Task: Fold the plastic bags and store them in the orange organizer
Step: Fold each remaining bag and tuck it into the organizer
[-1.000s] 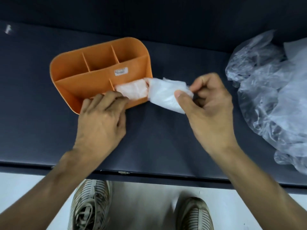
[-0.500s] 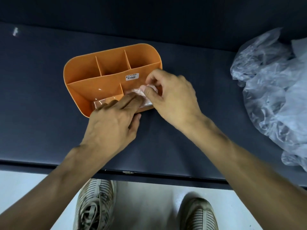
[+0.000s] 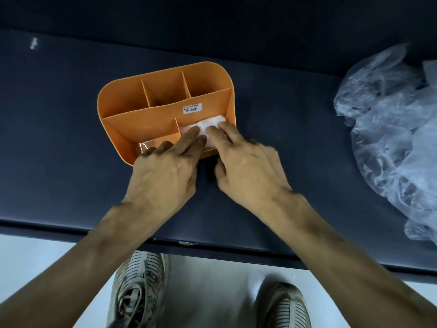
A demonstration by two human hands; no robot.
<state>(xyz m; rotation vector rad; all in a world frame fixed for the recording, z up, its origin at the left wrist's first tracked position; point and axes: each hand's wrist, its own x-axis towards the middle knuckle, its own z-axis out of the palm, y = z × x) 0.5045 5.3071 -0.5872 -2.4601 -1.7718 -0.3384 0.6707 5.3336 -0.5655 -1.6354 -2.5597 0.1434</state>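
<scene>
An orange organizer (image 3: 132, 102) with several compartments sits on the dark table. A folded white plastic bag (image 3: 208, 124) lies in its front right compartment. My left hand (image 3: 165, 169) has straight fingers reaching over the front wall and pressing on the bag's left part. My right hand (image 3: 246, 166) presses the bag's right part with straight fingers. Another folded clear bag (image 3: 146, 146) shows in the front left compartment, partly hidden by my left fingers.
A heap of loose clear plastic bags (image 3: 392, 138) lies at the right of the dark table (image 3: 59, 162). The table's front edge runs just below my wrists. My two shoes (image 3: 139, 287) stand on the pale floor beneath.
My right hand carried the folded bag from beside the organizer into the front right compartment, then let go of its grip. Both hands now press it down flat.
</scene>
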